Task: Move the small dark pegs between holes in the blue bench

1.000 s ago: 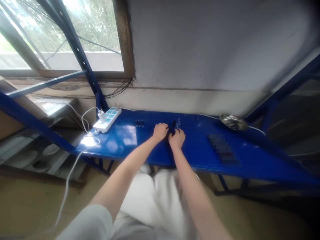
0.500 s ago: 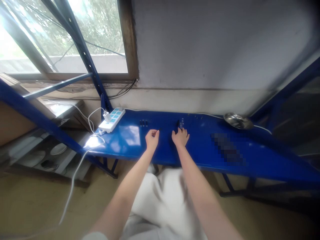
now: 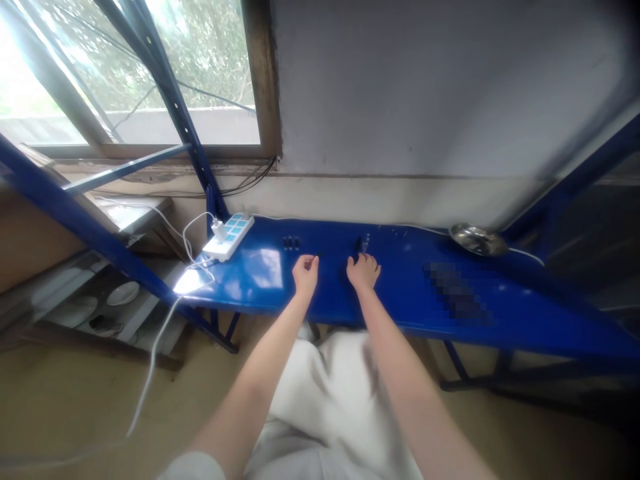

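Over the blue table (image 3: 330, 300), my left hand (image 3: 306, 272) is closed in a pinch, thumb against forefinger; whatever sits between the fingertips is too small to make out. To its upper left stand three small dark cylinders with lighter ends (image 3: 291, 243) in a short row. My right hand (image 3: 364, 270) lies palm down with its fingers apart. Its fingertips reach a small cluster of clear little pieces (image 3: 366, 241), partly hidden by the hand. Beside that cluster is a small black piece (image 3: 359, 244).
A white power strip (image 3: 229, 238) with a plug and cable lies at the table's left end. Toward the right back sits a shiny metal bowl (image 3: 477, 240), and in front of it a blurred-out dark object (image 3: 455, 290). Tiny bits (image 3: 400, 233) are scattered near the back edge.
The view has shifted slightly, so the scene sits a little further right. Both hands stay in nearly the same place, with the left still pinched and the right still spread.
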A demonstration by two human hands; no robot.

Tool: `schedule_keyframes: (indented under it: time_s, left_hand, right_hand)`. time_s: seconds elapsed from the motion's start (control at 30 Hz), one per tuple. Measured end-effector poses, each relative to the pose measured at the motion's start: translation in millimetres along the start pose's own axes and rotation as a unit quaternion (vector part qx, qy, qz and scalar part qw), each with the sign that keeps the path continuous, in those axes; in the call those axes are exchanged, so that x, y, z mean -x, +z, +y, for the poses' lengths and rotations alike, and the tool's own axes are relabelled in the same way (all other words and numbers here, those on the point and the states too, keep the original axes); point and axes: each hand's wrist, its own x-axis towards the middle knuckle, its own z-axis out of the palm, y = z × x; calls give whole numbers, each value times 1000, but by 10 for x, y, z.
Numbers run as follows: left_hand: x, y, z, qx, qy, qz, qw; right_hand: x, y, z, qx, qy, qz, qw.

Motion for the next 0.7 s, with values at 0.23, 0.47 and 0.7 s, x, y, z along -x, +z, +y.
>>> schedule_keyframes:
  time_s: [0.23, 0.47, 0.7]
  left_hand:
    - [0, 3, -16, 7, 17, -7, 1000]
    - [5, 11, -14, 0, 50, -13, 999]
    - [6, 15, -11, -12, 43, -12, 999]
  right_hand:
    - [96, -118, -81, -116, -74, 46, 989]
    - [193, -161, -133, -219, -146, -5, 965]
    - [205, -160, -134, -208, -174, -37, 962]
